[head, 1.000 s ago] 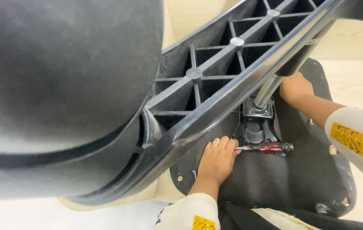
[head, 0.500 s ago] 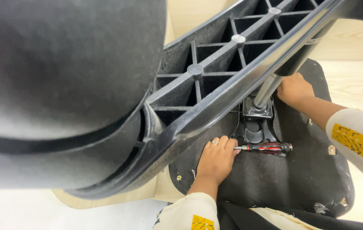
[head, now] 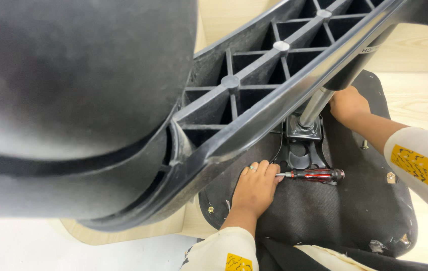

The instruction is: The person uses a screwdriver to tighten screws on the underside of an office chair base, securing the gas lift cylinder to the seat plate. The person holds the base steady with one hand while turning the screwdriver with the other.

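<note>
While your left hand [head: 255,188] rests open on the seat [head: 324,221], the screwdriver [head: 314,174] lies crosswise, tip touching its fingers; your right hand [head: 347,104], farther off, grips the post [head: 314,108].

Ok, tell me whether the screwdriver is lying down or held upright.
Lying down. The red-and-black screwdriver lies flat on the upturned seat underside, its shaft tip at the left hand fingertips.

Chair base leg [head: 254,100] nearest camera, slanting across view above seat underside [head: 324,221]. Metal column [head: 317,105] rises from mounting plate [head: 301,145] at seat centre. Screwdriver [head: 314,174] lies on seat just before plate. Left hand [head: 255,188] left of screwdriver, fingertips touching its shaft. Right hand [head: 347,103] behind plate, beside column.
</note>
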